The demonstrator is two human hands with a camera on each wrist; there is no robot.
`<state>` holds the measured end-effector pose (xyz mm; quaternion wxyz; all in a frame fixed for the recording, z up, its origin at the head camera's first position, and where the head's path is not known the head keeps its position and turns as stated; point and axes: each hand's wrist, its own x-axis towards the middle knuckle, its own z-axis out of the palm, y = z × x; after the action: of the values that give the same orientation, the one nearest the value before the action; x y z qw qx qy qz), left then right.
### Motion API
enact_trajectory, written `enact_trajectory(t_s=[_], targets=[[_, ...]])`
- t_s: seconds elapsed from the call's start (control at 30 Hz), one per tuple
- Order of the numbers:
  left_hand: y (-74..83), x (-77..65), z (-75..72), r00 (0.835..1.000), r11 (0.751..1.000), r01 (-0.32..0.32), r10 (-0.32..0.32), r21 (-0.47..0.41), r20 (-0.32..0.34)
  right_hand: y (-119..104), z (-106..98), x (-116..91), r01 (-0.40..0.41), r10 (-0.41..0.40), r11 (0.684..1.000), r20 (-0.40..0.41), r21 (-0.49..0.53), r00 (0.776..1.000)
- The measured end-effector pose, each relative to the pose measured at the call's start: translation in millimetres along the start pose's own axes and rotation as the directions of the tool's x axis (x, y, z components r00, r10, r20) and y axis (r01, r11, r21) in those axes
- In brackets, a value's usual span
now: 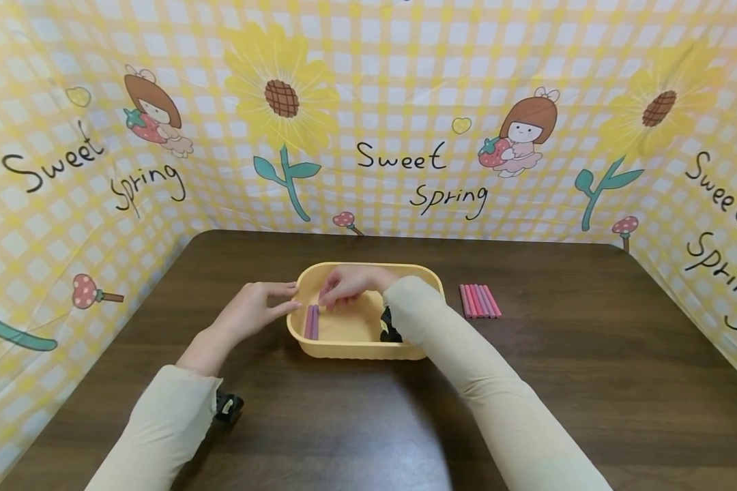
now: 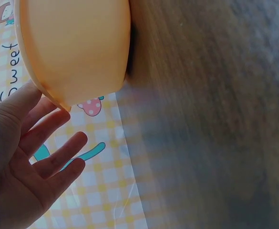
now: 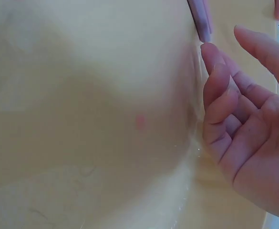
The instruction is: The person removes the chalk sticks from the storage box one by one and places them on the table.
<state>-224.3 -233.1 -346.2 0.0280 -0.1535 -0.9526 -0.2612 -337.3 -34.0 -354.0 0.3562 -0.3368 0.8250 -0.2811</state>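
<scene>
A yellow plastic basin (image 1: 356, 350) stands on the table. My left hand (image 1: 250, 312) pinches its left rim, thumb on one side and fingers on the other; in the left wrist view the hand (image 2: 34, 157) has its two outer fingers spread off the wall. Inside the basin, two slim purple sticks (image 1: 312, 322) lie side by side along the left end. My right hand (image 1: 351, 283) reaches in beside them, fingers loosely bent. In the right wrist view a fingertip of this hand (image 3: 249, 114) is right at the sticks' end (image 3: 202, 24), the thumb apart and nothing between.
Right of the basin, several pink and purple sticks (image 1: 480, 301) lie in a neat row on the dark wooden table (image 1: 565, 382). A yellow checked cloth (image 1: 393, 82) hangs behind and at both sides. Black wrist cameras (image 1: 228, 407) are strapped below the sleeves.
</scene>
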Motion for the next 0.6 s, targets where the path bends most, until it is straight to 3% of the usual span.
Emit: enact_trajectory(t_s=[0.6], targets=[[0.1, 0.1, 0.9, 1.000, 1.000, -0.004, 0.004, -0.002, -0.007, 1.6, 5.3, 6.2, -0.001, 0.001, 1.000, 0.010, -0.001, 1.000]])
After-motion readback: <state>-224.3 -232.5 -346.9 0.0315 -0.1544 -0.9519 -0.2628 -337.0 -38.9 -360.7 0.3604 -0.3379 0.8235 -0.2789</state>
